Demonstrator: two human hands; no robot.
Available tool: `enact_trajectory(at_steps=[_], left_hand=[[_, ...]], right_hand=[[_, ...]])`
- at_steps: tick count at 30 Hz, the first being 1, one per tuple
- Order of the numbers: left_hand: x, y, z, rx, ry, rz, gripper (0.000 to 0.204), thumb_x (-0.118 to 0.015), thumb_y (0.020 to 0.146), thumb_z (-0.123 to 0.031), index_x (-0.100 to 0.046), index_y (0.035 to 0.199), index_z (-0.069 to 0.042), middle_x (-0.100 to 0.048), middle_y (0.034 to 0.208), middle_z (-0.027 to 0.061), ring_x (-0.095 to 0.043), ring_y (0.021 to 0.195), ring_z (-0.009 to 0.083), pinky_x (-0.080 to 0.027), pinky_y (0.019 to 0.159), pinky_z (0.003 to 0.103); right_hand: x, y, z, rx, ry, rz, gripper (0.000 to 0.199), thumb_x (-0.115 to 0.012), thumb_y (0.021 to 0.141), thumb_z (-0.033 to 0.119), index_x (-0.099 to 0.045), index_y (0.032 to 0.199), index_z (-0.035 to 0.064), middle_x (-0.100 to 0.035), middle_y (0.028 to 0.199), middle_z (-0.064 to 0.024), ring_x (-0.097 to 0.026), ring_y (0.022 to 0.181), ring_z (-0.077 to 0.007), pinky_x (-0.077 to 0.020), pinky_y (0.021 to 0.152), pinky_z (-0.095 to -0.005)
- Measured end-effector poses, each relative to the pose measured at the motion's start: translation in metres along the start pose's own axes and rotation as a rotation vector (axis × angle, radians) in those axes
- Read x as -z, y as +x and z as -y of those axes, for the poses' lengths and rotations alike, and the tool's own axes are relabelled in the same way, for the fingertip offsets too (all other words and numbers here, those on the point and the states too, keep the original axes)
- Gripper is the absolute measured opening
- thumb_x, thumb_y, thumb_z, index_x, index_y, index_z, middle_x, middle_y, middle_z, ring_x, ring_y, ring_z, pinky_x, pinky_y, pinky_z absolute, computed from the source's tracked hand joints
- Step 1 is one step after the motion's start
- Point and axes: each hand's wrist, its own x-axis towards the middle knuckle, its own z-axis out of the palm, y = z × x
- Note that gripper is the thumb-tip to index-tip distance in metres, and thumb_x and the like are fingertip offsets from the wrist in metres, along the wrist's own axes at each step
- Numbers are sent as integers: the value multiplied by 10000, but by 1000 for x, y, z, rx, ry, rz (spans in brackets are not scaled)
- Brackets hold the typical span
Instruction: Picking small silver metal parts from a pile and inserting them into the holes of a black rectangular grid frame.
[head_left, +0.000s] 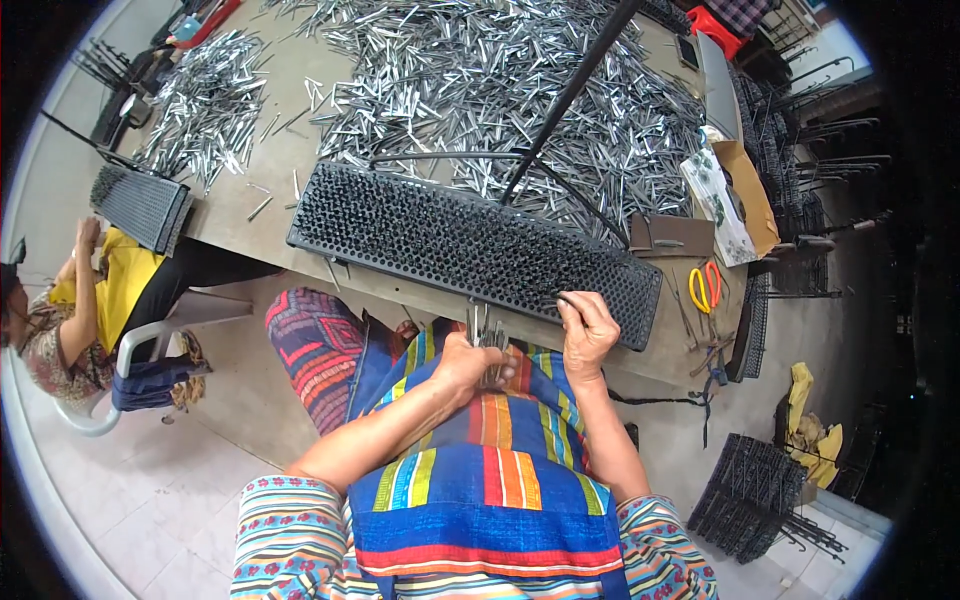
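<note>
My left hand [470, 362] is closed around a bundle of thin metal pins [486, 334] held upright over my lap. My right hand [588, 330] pinches a single pin at the near edge of a long black perforated tray [440, 235], close to its right end. The tray lies across the near side of the table, with many of its holes filled. A huge heap of loose metal pins [500, 80] covers the table beyond it.
A black rod [570, 95] slants over the tray. Orange-handled scissors [705, 287] and an open cardboard box [740, 195] lie at right. A second pin heap [205, 100] and a second tray [140, 205] are at left, by a seated person [90, 300]. Black racks [750, 495] sit on the floor.
</note>
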Motion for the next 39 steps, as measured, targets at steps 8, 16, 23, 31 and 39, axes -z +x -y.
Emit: enact_trajectory(at_steps=[8,16,23,31,39], left_hand=[[0,-1,1,-2,3,-10,90,-599,782,71,-597,858,24,-671,771,160,-659,607,211,-562,518,315],[1,-10,1,-21,-12,6,80,-607,781,59,-599,858,40,-675,779,162,-659,607,208,-561,521,313],[1,-21,7,-58,1,31,85,-608,778,51,-607,863,44,-673,771,161,-653,597,210,-559,533,329],[4,-28,8,-78,-13,38,108,-613,778,49,-605,884,31,-674,776,156,-653,603,215,-558,547,329],[7,-34,5,-48,36,211,142,-626,751,88,-615,884,40,-673,795,150,-671,667,215,-579,612,331]], right_hand=[[3,-4,4,168,-57,37,124,-688,750,-63,-684,863,-14,-650,825,-118,-633,730,-200,-499,652,-285],[-2,-19,4,253,-142,50,143,-683,737,-69,-681,870,-17,-654,832,-139,-651,740,-242,-508,662,-299],[-8,0,3,89,-212,90,113,-685,748,41,-708,847,-7,-658,788,-120,-638,654,-221,-479,597,-306],[-9,-1,-3,95,-217,84,130,-681,749,36,-709,868,-7,-646,738,-121,-634,629,-220,-468,578,-308],[1,0,-6,25,-89,97,169,-673,757,8,-695,924,-17,-635,740,-85,-591,589,-163,-455,559,-283]])
